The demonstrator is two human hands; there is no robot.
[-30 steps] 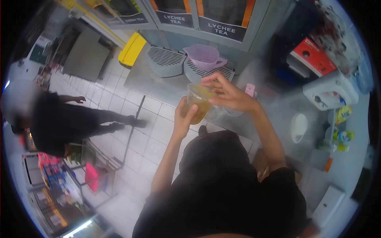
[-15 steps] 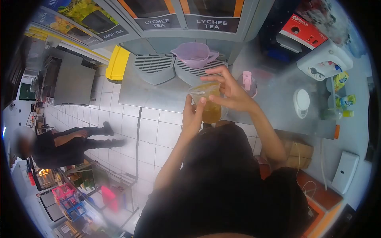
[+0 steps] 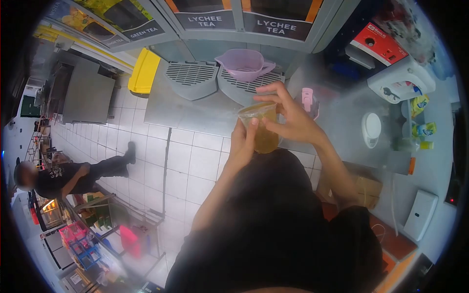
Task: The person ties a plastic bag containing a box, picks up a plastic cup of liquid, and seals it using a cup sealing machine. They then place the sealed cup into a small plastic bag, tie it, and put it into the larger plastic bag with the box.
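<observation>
A clear measuring jug (image 3: 266, 140) with amber liquid in it is held up in front of my body, at the counter's front edge. My left hand (image 3: 243, 144) is closed around its left side, thumb against the wall. On the other side my right hand (image 3: 295, 119) grips it with the thumb on the near wall. Some right-hand fingers stretch out above the rim. Just beyond the jug, a pink translucent measuring jug (image 3: 243, 66) stands on a grey slotted drip tray (image 3: 191, 78). To the right of my right hand is a pink-handled container (image 3: 308, 101).
The metal counter (image 3: 168, 112) carries a white round scale (image 3: 372, 126) at right. Behind stand tea dispensers (image 3: 205, 20) and a red-fronted machine (image 3: 373, 44). A yellow bin lid (image 3: 144, 72) sits left. A person (image 3: 73, 178) is on the tiled floor at left.
The view has shifted slightly. Both hands still hold the jug in nearly the same grip. The person at left has changed stance, with an arm now bent across the body.
</observation>
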